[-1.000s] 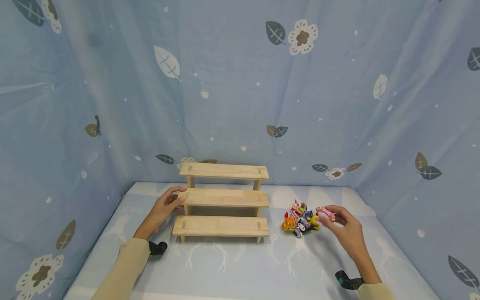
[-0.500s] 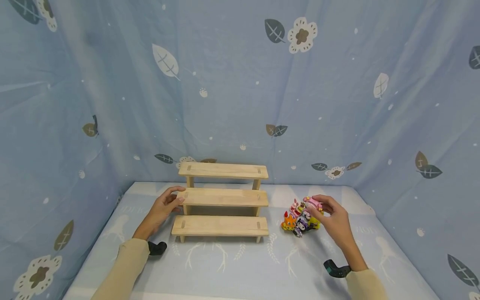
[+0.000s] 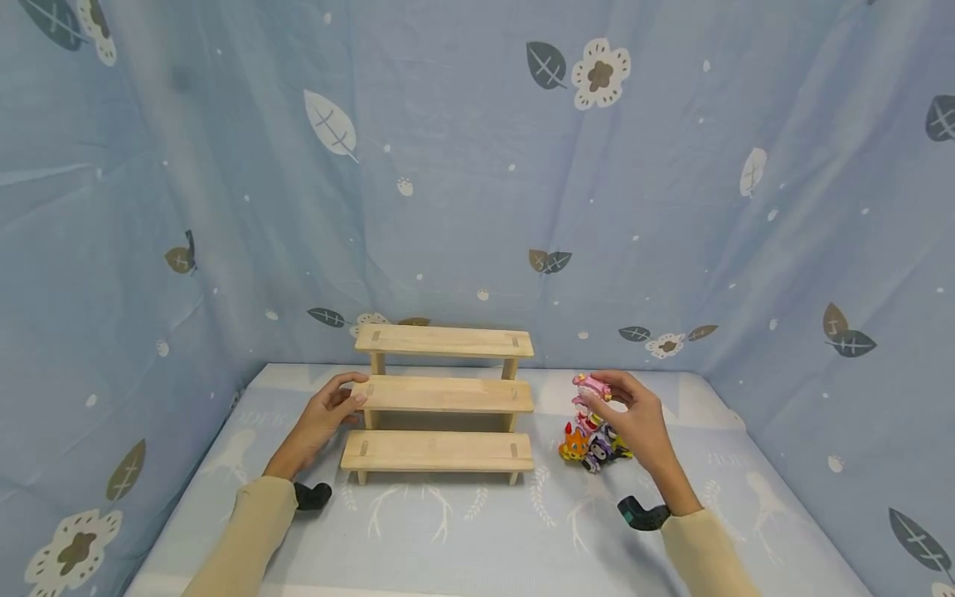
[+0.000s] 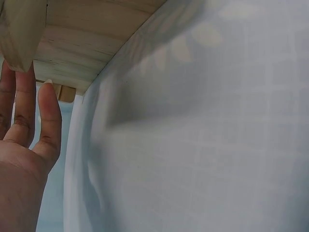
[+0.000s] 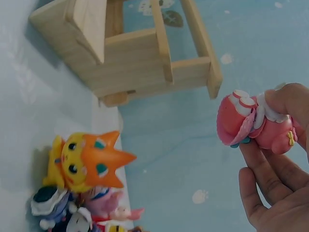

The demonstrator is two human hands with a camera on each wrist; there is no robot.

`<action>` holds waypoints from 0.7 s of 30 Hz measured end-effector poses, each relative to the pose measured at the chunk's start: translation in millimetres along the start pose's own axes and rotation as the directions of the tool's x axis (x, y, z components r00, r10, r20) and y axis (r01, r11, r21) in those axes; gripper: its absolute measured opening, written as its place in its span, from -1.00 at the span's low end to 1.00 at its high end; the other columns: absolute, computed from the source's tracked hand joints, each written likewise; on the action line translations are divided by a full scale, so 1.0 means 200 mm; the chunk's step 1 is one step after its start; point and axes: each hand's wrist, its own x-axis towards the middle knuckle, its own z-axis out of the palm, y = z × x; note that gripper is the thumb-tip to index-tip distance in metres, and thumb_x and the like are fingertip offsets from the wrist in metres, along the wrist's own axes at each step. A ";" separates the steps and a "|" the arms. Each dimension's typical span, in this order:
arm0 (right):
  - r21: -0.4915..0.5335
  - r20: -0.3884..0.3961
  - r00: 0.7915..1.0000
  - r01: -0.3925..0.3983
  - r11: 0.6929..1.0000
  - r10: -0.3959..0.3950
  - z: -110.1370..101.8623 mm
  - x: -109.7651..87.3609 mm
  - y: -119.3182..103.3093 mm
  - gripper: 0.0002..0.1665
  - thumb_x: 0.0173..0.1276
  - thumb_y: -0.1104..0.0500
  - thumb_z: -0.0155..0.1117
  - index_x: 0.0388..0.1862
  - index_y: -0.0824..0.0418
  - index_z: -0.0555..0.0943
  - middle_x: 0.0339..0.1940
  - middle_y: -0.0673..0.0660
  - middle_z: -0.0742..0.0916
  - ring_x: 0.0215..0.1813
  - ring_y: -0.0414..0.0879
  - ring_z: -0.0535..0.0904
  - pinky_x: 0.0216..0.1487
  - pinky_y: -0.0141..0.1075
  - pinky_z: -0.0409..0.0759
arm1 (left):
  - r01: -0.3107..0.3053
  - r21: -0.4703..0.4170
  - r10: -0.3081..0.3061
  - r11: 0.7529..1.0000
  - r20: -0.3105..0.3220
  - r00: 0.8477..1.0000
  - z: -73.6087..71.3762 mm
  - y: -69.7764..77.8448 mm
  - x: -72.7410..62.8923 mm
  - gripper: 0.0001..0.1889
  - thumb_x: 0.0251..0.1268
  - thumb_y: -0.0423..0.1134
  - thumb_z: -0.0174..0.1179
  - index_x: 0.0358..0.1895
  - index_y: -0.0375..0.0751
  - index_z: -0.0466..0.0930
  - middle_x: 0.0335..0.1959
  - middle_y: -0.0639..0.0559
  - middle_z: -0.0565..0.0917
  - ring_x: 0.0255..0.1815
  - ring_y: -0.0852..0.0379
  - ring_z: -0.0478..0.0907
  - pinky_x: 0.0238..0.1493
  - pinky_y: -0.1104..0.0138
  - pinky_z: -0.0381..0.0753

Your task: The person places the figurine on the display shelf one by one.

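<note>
A three-tier wooden step shelf (image 3: pixel 440 394) stands on the table. My left hand (image 3: pixel 322 421) holds the left end of its middle tier, thumb toward the front and fingers behind. In the left wrist view, fingertips of the left hand (image 4: pixel 24 130) meet the pale wood (image 4: pixel 72 29). My right hand (image 3: pixel 634 419) pinches a pink figurine (image 3: pixel 593 388) between thumb and fingers, raised above a cluster of small figurines (image 3: pixel 597 452). The right wrist view shows the pink figurine (image 5: pixel 270 123) on its side, with a frilly skirt and white feet.
An orange and yellow figurine (image 5: pixel 87 159) sits at the edge of the cluster, with purple, pink and dark ones packed beside it. The cluster lies right of the shelf on the pale patterned table (image 3: pixel 448 547). Blue printed cloth (image 3: pixel 477 207) closes off the back and sides.
My right hand has carried the pink figurine up and to the left, from the right side of the cluster to above its back. The left hand and the shelf keep their places.
</note>
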 end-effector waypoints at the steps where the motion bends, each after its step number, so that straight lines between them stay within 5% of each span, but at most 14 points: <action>1: 0.010 0.001 1.000 0.006 1.000 -0.006 0.01 0.01 -0.01 -0.54 0.36 0.08 0.51 0.21 0.07 0.66 0.10 0.03 0.70 0.03 -0.19 0.62 0.12 -0.50 0.56 | 0.006 -0.004 -0.006 1.000 -0.001 1.000 0.00 0.00 0.00 -0.43 0.50 0.06 0.24 0.48 0.06 0.37 0.20 -0.24 0.53 0.08 -0.07 0.58 0.15 -0.07 0.60; 7: 0.049 0.019 1.000 0.023 0.999 -0.024 0.08 0.06 -0.06 -0.54 0.35 0.05 0.52 0.21 0.03 0.67 0.10 -0.01 0.71 0.04 -0.19 0.64 0.15 -0.35 0.60 | 0.014 -0.004 -0.014 1.000 0.001 1.000 0.00 0.01 0.00 -0.44 0.54 0.01 0.22 0.48 -0.01 0.35 0.19 -0.28 0.52 0.08 -0.08 0.57 0.18 -0.14 0.56; 13: 0.063 0.034 0.998 0.057 0.996 -0.060 0.15 0.11 -0.11 -0.53 0.35 0.12 0.53 0.21 0.08 0.66 0.10 0.03 0.73 0.05 -0.10 0.67 0.18 -0.40 0.58 | 0.005 -0.010 -0.005 1.000 -0.004 1.000 0.01 0.01 -0.01 -0.42 0.49 0.07 0.26 0.47 0.07 0.37 0.18 -0.23 0.53 0.08 -0.07 0.57 0.15 -0.06 0.61; 21: 0.142 0.067 0.993 0.092 0.986 -0.102 0.24 0.17 -0.25 -0.55 0.33 0.32 0.49 0.19 0.28 0.64 0.09 0.18 0.73 0.04 0.00 0.68 0.20 -0.07 0.62 | -0.009 -0.025 0.008 1.000 -0.007 1.000 0.01 0.01 0.00 -0.40 0.47 0.09 0.27 0.47 0.05 0.38 0.17 -0.26 0.53 0.07 -0.07 0.58 0.15 -0.08 0.62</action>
